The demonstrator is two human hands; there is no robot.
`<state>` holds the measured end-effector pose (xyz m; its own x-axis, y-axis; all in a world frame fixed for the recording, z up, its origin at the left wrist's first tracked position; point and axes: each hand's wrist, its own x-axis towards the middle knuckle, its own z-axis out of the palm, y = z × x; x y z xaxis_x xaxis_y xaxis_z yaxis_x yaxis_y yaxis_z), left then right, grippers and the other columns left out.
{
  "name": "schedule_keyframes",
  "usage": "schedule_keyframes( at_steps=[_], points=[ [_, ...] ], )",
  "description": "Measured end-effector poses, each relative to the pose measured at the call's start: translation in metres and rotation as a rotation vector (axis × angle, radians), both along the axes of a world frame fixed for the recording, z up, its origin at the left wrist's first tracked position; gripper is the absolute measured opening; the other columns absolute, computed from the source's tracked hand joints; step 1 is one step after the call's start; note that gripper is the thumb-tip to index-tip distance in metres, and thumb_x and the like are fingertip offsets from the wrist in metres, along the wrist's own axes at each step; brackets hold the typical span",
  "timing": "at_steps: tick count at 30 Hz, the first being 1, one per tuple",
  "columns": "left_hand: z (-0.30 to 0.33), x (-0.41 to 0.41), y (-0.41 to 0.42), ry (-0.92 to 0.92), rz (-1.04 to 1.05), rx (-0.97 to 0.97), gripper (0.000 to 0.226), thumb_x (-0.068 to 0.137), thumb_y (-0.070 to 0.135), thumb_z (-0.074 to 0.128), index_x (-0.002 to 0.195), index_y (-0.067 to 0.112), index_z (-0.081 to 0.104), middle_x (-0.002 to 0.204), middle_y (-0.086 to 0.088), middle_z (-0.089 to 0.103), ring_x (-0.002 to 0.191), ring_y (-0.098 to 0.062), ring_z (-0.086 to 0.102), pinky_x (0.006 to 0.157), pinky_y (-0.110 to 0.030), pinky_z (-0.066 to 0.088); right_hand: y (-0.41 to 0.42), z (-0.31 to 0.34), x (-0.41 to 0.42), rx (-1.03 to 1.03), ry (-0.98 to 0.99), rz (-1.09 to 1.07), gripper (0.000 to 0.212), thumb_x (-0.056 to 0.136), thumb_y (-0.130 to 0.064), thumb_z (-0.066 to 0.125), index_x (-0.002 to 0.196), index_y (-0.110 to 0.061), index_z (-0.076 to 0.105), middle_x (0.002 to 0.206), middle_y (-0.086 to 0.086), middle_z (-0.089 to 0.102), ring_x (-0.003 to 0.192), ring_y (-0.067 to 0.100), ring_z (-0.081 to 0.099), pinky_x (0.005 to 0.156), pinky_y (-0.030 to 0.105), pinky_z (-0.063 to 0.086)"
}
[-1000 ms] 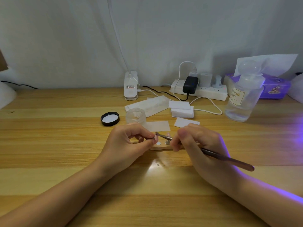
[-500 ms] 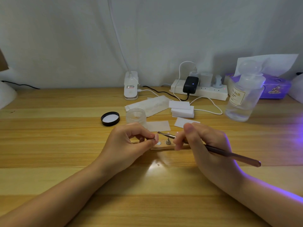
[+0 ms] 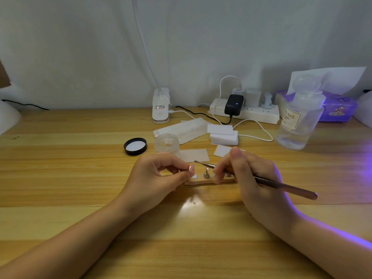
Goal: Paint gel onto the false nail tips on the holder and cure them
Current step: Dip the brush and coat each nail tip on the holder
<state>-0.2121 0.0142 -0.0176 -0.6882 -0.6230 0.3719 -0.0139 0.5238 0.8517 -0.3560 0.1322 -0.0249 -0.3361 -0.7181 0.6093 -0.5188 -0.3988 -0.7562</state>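
Observation:
A small wooden nail-tip holder [image 3: 201, 181] lies on the table between my hands, with a metal peg [image 3: 206, 174] standing on it. My left hand [image 3: 157, 178] pinches a small pale nail tip [image 3: 190, 168] between thumb and forefinger at the holder's left end. My right hand [image 3: 251, 178] holds a thin gel brush [image 3: 281, 186] like a pen. Its fine tip [image 3: 196, 162] points left, just above and right of the pinched nail tip. An open clear gel jar [image 3: 167, 144] stands behind my left hand.
A black jar lid [image 3: 135, 146] lies left of the jar. White pads [image 3: 223, 135] and paper slips [image 3: 195, 155] lie behind the holder. A clear bottle [image 3: 298, 119], a power strip [image 3: 245, 111], a clip lamp base [image 3: 160, 105] and a purple tissue box [image 3: 338, 109] stand at the back. Purple light falls from the right.
My right hand has drawn slightly right and up, lifting the brush tip off the nail tip. The left hand keeps its pinch in place.

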Motion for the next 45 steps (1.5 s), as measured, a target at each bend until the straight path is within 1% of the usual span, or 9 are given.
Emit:
schedule_keyframes(
  at_steps=[7,12,18,24,28,33,39,43,45],
  points=[
    [0.0018,0.0004,0.0017,0.010,-0.013,0.016,0.013,0.065,0.033,0.069,0.072,0.023,0.073,0.069,0.008,0.068,0.063,-0.005,0.060,0.049,-0.030,0.052,0.0024,0.0028,0.0036,-0.031,0.113,0.082,0.039,0.093,-0.025,0.033,0.067,-0.018,0.062,0.060,0.001,0.061,0.063,0.009,0.060,0.063,0.026,0.047],
    [0.0014,-0.0002,0.0022,0.016,-0.012,0.043,0.011,0.066,0.031,0.069,0.071,0.022,0.074,0.067,0.009,0.069,0.061,-0.002,0.058,0.047,-0.029,0.052,0.0006,0.0017,0.0015,-0.050,0.017,-0.001,0.041,0.092,-0.028,0.033,0.064,-0.017,0.062,0.058,0.003,0.061,0.063,0.002,0.060,0.062,0.011,0.042],
    [0.0009,-0.0005,0.0020,0.031,-0.014,0.075,0.012,0.063,0.032,0.070,0.071,0.024,0.074,0.066,0.007,0.069,0.058,-0.003,0.059,0.046,-0.026,0.052,0.0007,0.0017,0.0028,-0.005,0.067,0.029,0.038,0.092,-0.031,0.035,0.067,-0.021,0.062,0.064,0.001,0.063,0.065,0.006,0.061,0.065,0.020,0.048],
    [-0.0005,-0.0008,0.0011,0.028,-0.019,0.090,0.014,0.063,0.035,0.069,0.073,0.027,0.075,0.070,0.007,0.071,0.060,0.000,0.061,0.046,-0.018,0.049,0.0015,0.0031,0.0045,-0.065,0.209,0.054,0.051,0.096,-0.035,0.032,0.068,-0.011,0.066,0.062,-0.001,0.062,0.062,0.004,0.059,0.060,0.021,0.046],
    [-0.0007,-0.0002,0.0013,0.015,-0.014,0.091,0.012,0.064,0.037,0.068,0.073,0.032,0.075,0.076,0.008,0.072,0.064,-0.003,0.062,0.046,-0.021,0.051,0.0013,0.0036,0.0028,-0.072,0.077,-0.024,0.037,0.092,-0.029,0.034,0.067,-0.022,0.060,0.061,0.003,0.063,0.064,0.012,0.062,0.062,0.027,0.049],
    [0.0009,-0.0007,0.0012,-0.016,-0.041,0.046,0.018,0.066,0.035,0.066,0.079,0.025,0.075,0.077,0.013,0.067,0.068,0.002,0.059,0.054,-0.012,0.046,-0.0011,0.0049,0.0041,-0.031,0.187,-0.039,0.032,0.092,-0.029,0.035,0.071,-0.024,0.059,0.065,0.000,0.064,0.066,0.008,0.061,0.062,0.024,0.047],
    [-0.0004,-0.0001,0.0004,-0.041,-0.049,0.028,0.013,0.075,0.020,0.066,0.083,0.026,0.073,0.076,0.019,0.068,0.072,0.003,0.061,0.056,-0.009,0.045,0.0014,0.0018,0.0025,-0.016,0.088,-0.007,0.044,0.091,-0.043,0.037,0.060,-0.023,0.061,0.059,0.002,0.059,0.058,0.008,0.058,0.059,0.031,0.048],
    [0.0000,0.0009,0.0004,-0.051,-0.058,0.027,0.016,0.077,0.014,0.069,0.082,0.028,0.074,0.077,0.012,0.069,0.071,-0.001,0.061,0.057,-0.013,0.045,0.0020,0.0011,0.0015,-0.047,0.003,0.006,0.046,0.091,-0.041,0.038,0.059,-0.017,0.060,0.054,0.005,0.056,0.054,0.003,0.054,0.056,0.014,0.041],
    [-0.0004,0.0010,-0.0001,-0.064,-0.063,0.016,0.019,0.077,0.008,0.069,0.083,0.025,0.074,0.075,0.008,0.068,0.067,-0.001,0.059,0.057,-0.015,0.046,-0.0001,0.0015,0.0015,-0.064,0.069,-0.011,0.038,0.092,-0.037,0.037,0.065,-0.024,0.060,0.056,0.000,0.058,0.058,0.005,0.057,0.057,0.019,0.045]
  ],
)
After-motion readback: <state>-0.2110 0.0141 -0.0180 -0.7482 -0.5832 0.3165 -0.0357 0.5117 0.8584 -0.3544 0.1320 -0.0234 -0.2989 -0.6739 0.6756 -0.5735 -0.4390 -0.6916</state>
